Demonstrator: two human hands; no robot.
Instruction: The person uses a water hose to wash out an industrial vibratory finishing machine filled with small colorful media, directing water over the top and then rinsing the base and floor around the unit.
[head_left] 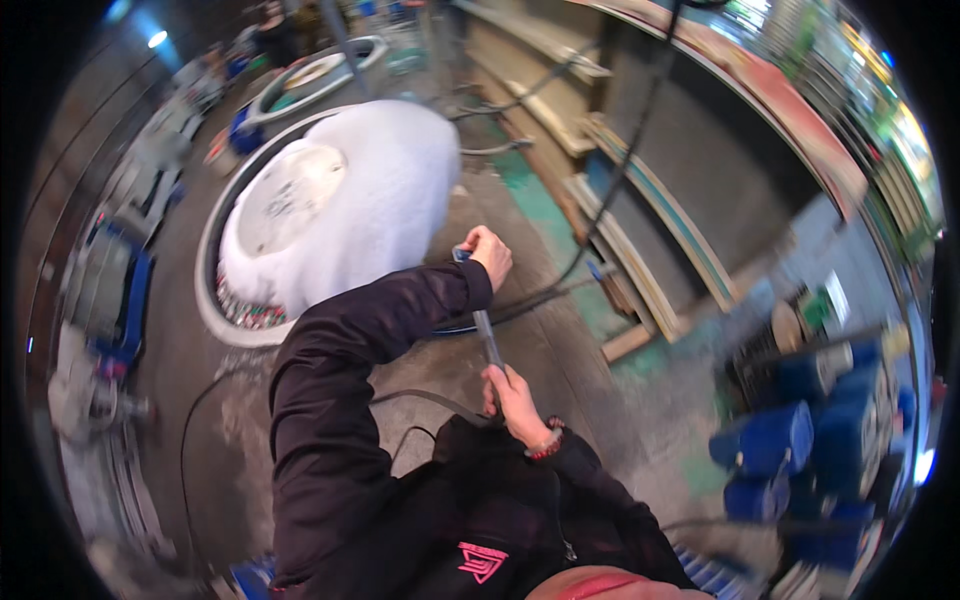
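Observation:
My left hand (488, 257) is curled round the upper end of a grey tube (487, 335), where a small blue piece (461, 254) shows beside the fingers. Lower down, close to my body, my right hand (514, 402) grips the same tube and wears a red beaded bracelet on the wrist. Left of my hands stands a large round tub (207, 270) heaped with thick white foam (395, 185). A pale round centre (292, 198) rises through the foam, and small mixed-colour pieces (250, 312) show at its near edge. The tube does not touch the tub.
Behind the foamy tub is a second round tub (375, 52). A black hose (628, 165) hangs down past a wooden-framed structure (640, 240) on the right. Blue drums (765, 440) stand at the lower right. Machines (110, 290) line the left wall, and a thin cable (185, 450) crosses the floor.

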